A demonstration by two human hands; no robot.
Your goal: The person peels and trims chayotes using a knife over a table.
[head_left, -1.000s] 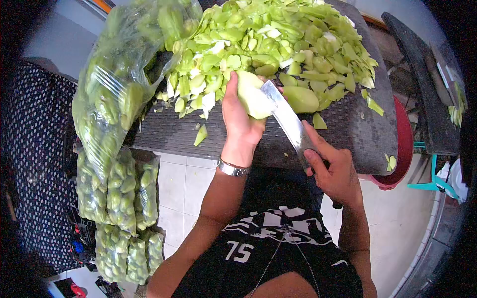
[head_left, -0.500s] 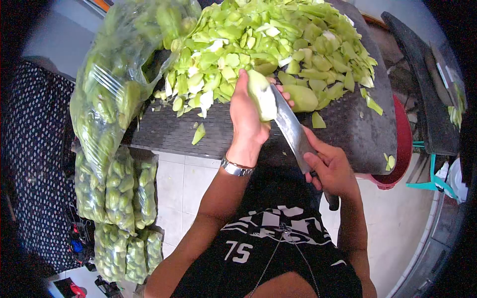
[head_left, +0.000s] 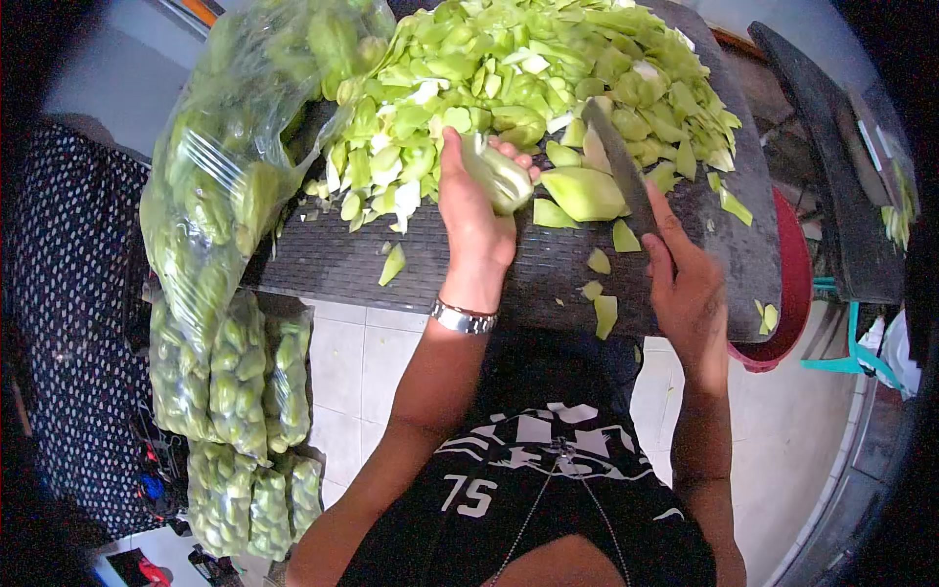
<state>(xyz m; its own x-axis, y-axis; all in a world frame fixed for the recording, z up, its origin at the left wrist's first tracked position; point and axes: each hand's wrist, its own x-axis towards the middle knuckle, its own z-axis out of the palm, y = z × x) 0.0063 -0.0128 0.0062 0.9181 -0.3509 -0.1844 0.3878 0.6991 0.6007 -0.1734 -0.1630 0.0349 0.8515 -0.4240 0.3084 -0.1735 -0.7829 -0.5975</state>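
Fruit (head_left: 506,182), oblong, pale green, part-cut, lies cupped in our left hand (head_left: 473,217); our right hand (head_left: 687,279) grips a broad metal knife (head_left: 623,164) apart from it, seemingly between slices; another cut calls for realignment.

Lt grn veg (head_left: 501,182), gry blade (head_left: 622,164), dk-gry table (head_left: 337,256), red tub (head_left: 795,240), blk cloth (head_left: 73,303) w/ wht specks

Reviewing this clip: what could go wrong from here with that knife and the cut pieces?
Finger cut: the left hand holds the pale green piece with bare fingertips on the side toward the knife in the right hand; a stray stroke might catch them.

Spilled slices: a few loose slices lie near the front edge of the table, so a brushing forearm could knock them to the floor.
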